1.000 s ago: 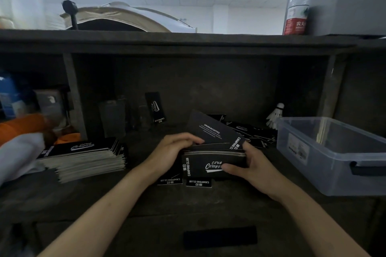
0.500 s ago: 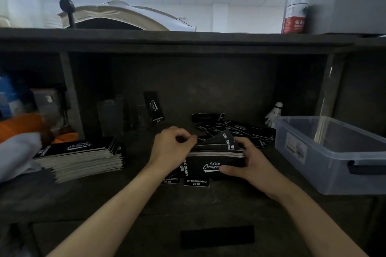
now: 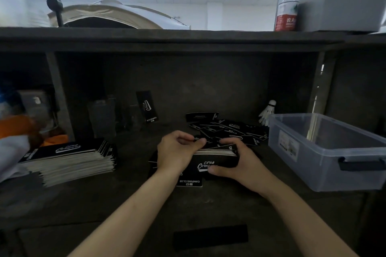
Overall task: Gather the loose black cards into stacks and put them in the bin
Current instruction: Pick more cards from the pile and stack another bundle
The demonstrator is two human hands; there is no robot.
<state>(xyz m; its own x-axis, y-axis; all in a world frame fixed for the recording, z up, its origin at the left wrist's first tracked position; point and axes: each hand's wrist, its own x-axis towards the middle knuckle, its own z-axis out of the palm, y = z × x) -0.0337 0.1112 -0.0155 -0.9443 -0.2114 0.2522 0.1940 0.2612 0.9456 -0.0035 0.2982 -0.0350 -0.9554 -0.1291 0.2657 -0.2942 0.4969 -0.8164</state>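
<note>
A stack of black cards (image 3: pixel 215 157) with white lettering stands on edge on the dark counter in the middle. My left hand (image 3: pixel 177 152) grips its left end, fingers curled over the top. My right hand (image 3: pixel 238 162) holds the right end, thumb across the front face. Behind the stack lies a loose heap of black cards (image 3: pixel 229 129). A few more cards (image 3: pixel 189 182) lie flat under the stack. The clear plastic bin (image 3: pixel 325 165) sits at the right with no cards visible in it.
A tall pile of the same cards (image 3: pixel 69 160) lies at the left. One card (image 3: pixel 147 106) leans against the back wall. A shuttlecock (image 3: pixel 267 111) stands behind the bin. A black strip (image 3: pixel 211 236) lies near the front edge. Orange and white cloth sits far left.
The single card that stood tilted up above the stack has been pressed down into it. Both hands have closed in over the top of the stack.
</note>
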